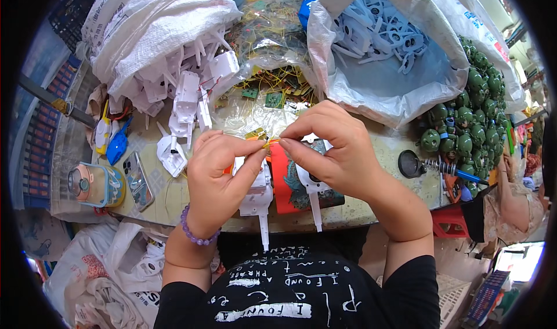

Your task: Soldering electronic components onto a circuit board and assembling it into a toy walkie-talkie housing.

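My left hand (216,175), with a purple bead bracelet at the wrist, pinches a thin yellow wire (268,144) between thumb and forefinger. At the other side of it, my right hand (339,149) is closed in a pinch on the same wire. A small green circuit board (256,133) sits just beyond the left fingertips. Under the hands lie a white plastic housing (256,203) with a long prong and a second white plastic part (314,185). Both rest by a red and dark printed box (282,181), partly covered by my right hand.
White plastic housings (185,97) spill from a woven sack (156,27) at the left. Circuit boards with yellow wires (274,99) fill a clear bag. A sack (400,106) of pale parts stands right, beside green parts (478,114). A drink bottle (93,184) and phone (137,181) lie left.
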`<state>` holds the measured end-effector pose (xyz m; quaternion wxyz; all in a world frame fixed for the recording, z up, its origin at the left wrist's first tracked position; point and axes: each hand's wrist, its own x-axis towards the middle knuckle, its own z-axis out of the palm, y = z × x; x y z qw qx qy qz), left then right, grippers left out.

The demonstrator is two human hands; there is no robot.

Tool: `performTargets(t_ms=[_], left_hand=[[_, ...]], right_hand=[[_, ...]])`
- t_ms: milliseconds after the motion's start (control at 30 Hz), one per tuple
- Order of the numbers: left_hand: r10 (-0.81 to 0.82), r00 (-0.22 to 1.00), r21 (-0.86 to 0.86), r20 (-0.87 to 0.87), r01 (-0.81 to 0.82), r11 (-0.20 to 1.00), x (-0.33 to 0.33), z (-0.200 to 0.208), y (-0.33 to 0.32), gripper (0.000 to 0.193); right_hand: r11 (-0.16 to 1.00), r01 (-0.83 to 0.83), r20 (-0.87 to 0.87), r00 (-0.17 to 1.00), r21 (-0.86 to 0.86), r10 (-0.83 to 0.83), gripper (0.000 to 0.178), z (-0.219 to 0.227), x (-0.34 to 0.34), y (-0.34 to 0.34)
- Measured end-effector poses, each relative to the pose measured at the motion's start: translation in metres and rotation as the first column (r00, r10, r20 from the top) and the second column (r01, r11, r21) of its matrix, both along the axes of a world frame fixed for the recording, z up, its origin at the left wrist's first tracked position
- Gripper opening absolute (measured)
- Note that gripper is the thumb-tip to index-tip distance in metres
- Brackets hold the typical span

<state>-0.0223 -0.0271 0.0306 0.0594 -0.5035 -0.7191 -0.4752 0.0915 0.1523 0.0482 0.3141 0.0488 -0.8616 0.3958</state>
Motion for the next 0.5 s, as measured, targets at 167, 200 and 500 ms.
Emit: performTargets(t_ms=[167, 200, 500], left_hand=[[-0.023, 0.983, 0.059, 0.181, 0.012, 0.998, 0.0041, -0.0037, 0.0004, 0.010], [-0.028, 0.979, 0.058, 0.202, 0.017, 0.998, 0.0044, -0.0043, 0.0004, 0.010], [-0.053, 0.994, -0.008, 0.100, 0.054, 0.998, 0.0055, -0.0018, 0.0010, 0.009]], right_hand=[[0.999, -0.027, 0.027, 0.999, -0.021, 0.027, 0.008, -0.0054, 0.0002, -0.0025], [0.999, -0.024, 0.027, 0.999, -0.022, 0.025, 0.009, -0.0065, 0.0002, -0.0029], [0.997, -0.026, 0.041, 0.999, -0.073, 0.029, 0.009, -0.0049, 0.0033, 0.0000]])
